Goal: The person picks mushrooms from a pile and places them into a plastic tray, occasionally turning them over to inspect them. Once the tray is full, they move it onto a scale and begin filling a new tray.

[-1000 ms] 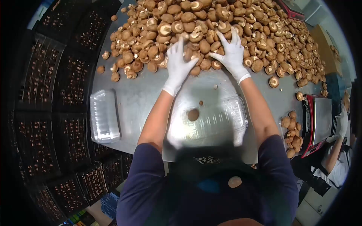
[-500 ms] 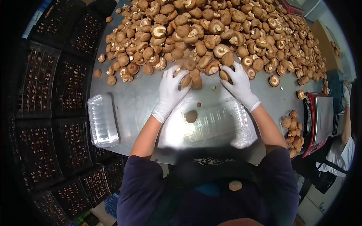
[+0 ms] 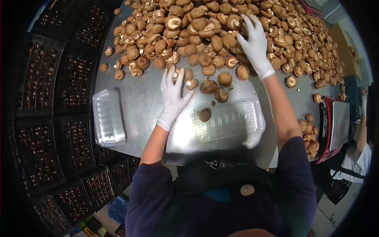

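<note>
A large heap of brown mushrooms (image 3: 189,27) covers the far part of the metal table (image 3: 146,94). My left hand (image 3: 173,94), in a white glove, has its fingers spread at the near edge of the heap, touching or just beside a couple of mushrooms (image 3: 188,75). Farther out, my right hand (image 3: 254,41), also gloved, reaches onto the heap with its fingers apart over mushrooms. Several loose mushrooms (image 3: 225,79) lie between my hands and the clear plastic tray (image 3: 229,122) in front of me. One mushroom (image 3: 204,115) is at that tray's left part.
At the left, more clear trays (image 3: 108,118) stand on the table, beside black crates (image 3: 37,154) of mushrooms. A filled tray (image 3: 310,136) and a red scale (image 3: 335,126) are at the right. Another person's arm (image 3: 361,130) shows at the far right.
My right hand has moved away from me onto the heap. My left hand has shifted slightly left. Several mushrooms now lie apart from the heap, nearer the tray.
</note>
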A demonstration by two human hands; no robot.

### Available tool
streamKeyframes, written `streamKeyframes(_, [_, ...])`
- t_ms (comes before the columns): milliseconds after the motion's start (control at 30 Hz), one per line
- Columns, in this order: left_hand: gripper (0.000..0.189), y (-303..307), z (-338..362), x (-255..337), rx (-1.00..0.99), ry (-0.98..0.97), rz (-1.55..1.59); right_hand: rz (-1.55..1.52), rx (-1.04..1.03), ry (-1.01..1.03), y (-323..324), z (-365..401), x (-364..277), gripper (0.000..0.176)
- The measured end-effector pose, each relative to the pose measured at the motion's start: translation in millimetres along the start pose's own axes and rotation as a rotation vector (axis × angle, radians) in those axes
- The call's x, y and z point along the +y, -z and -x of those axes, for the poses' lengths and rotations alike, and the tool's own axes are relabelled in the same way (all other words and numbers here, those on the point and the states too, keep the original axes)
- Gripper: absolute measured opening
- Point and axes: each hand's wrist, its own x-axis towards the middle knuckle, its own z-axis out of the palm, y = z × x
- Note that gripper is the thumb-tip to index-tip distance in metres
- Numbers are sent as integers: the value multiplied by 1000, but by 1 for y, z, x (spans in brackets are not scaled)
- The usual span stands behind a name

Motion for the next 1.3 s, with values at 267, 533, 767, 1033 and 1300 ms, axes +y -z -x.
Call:
streamKeyframes(267, [47, 0, -59, 16, 105, -168, 105, -333, -122, -56, -6, -10, 17, 57])
streamKeyframes(533, [33, -21, -110, 23, -201, -94, 251, -1395, -517, -972, 100, 73, -17, 48])
streamKeyframes(767, [38, 21, -73, 41, -360, 539, 1648, -2046, -418, -1481, 127, 122, -23, 51])
streamKeyframes(1033, [35, 37, 16, 92, -324, 406, 1010, -1877, -476, -1280, 130, 148, -34, 36])
streamKeyframes(1300, [49, 23, 63, 85, -234, -271, 240, -712, -916, -807, 128, 148, -86, 37])
